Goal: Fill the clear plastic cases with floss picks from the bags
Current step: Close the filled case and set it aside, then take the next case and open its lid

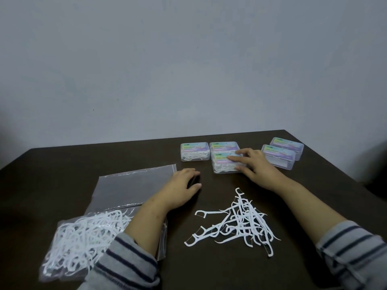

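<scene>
Clear case (pixel 227 164) sits under the right hand (pixel 254 166), fingers spread on its lid; left hand (pixel 183 185) loosely curled, empty.

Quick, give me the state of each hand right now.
Left hand: open, resting on the table, holding nothing.
Right hand: open, straight fingers on the front filled case.
</scene>
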